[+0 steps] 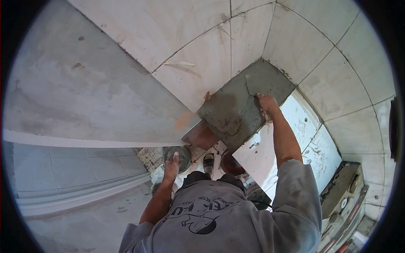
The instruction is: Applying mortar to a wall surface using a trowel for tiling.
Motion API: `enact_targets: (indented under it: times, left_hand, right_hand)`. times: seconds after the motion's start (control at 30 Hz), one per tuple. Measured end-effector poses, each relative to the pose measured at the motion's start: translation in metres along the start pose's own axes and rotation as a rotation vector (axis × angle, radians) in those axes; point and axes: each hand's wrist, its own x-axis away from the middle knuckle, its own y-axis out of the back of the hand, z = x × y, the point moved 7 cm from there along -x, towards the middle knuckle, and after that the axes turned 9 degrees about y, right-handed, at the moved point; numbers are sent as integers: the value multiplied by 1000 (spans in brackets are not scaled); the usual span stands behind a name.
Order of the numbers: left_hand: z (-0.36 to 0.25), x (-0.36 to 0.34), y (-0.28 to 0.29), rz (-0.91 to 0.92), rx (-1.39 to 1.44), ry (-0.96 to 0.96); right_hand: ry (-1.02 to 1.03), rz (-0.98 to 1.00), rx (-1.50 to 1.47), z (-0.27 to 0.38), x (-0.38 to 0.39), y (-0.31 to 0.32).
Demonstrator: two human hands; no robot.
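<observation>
My right hand (266, 105) is closed on a trowel (252, 86), whose blade lies on the grey wet mortar bed (228, 118) in the corner. White tiles with mortar spatters (303, 111) border the bed on the right; a reddish-brown patch (198, 135) is beside it at lower left. Below, my left hand (171, 166) is over or beside a dark round container (181, 154); how its fingers are set is unclear. My sandalled foot (208, 162) stands between that container and a dark red one (231, 164).
Tiled walls (329, 76) meet at the corner ahead. A grey plastered surface (84, 97) with a white edge fills the left, beside a paler tiled area (97, 164). A mortar-smeared ledge with long tools (344, 202) lies at lower right.
</observation>
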Motion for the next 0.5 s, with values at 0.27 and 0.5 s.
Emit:
enact_targets:
  times: [0.27, 0.5]
  left_hand:
    - [5, -26, -14, -29, -174, -88]
    - [-22, -15, -34, 89, -161, -107]
  right_hand:
    - [235, 197, 154, 19, 52, -81]
    - [318, 200, 499, 15, 123, -89]
